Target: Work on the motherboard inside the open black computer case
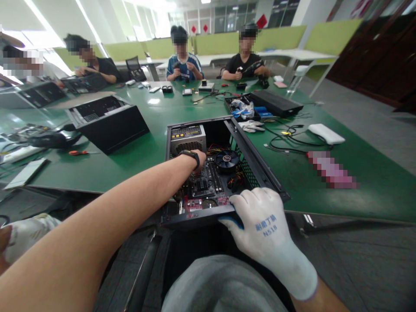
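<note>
An open black computer case [260,162] lies at the front edge of the green table [130,171]. Inside it are a power supply [187,138], a motherboard [208,182] and a round black fan [227,159]. My bare left hand [200,161], with a black band on the wrist, reaches into the case beside the power supply; its fingers point down and are mostly hidden. My right hand [258,216], in a white glove with blue print, grips the near right edge of the case, thumb below the rim and fingers over it.
Another black case [113,130] and an orange screwdriver [78,152] lie at the left. Behind on the right are a tray with gloves [243,108], black cables [289,136] and a white pouch [326,133]. Several people sit across the table.
</note>
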A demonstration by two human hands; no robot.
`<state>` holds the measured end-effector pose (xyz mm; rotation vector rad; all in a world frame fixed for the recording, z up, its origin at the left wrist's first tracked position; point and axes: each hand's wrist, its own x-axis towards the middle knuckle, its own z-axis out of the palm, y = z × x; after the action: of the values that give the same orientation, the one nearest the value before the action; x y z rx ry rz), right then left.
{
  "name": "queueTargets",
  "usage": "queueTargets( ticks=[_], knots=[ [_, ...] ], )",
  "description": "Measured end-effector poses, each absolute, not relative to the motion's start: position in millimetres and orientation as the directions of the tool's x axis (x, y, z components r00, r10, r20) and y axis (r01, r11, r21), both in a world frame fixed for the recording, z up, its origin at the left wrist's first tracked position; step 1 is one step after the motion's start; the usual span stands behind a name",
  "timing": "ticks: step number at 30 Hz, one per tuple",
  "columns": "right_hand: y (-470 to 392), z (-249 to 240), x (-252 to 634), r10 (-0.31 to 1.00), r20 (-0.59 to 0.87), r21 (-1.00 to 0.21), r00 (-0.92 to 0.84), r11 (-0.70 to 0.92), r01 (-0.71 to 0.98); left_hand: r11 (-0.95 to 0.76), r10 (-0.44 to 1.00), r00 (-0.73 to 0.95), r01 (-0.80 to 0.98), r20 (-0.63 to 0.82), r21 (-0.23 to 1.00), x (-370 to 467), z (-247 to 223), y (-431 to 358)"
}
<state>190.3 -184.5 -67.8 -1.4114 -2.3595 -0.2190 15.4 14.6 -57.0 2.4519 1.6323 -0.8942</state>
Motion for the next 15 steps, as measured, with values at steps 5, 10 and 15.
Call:
queueTargets(
  ticks=[5,10,15],
  knots=[
    [-184.6,-67.2,191.1,0.813,0.402,-0.057,-0.421,0.481,0.875,-0.431,0.826,0.250,0.858,-0.505,-0.280,17.4,-54.0,12.4],
    [-185.4,-66.9,191.0,0.810,0.410,-0.059,-0.419,0.482,0.874,-0.424,0.817,0.241,0.867,-0.525,-0.262,16.4,-56.0,15.4],
    [-185.0,-67.8,191.0,0.814,0.405,-0.059,-0.417,0.479,0.876,-0.445,0.812,0.250,0.850,-0.527,-0.282,13.7,-63.2,20.7]
  ],
)
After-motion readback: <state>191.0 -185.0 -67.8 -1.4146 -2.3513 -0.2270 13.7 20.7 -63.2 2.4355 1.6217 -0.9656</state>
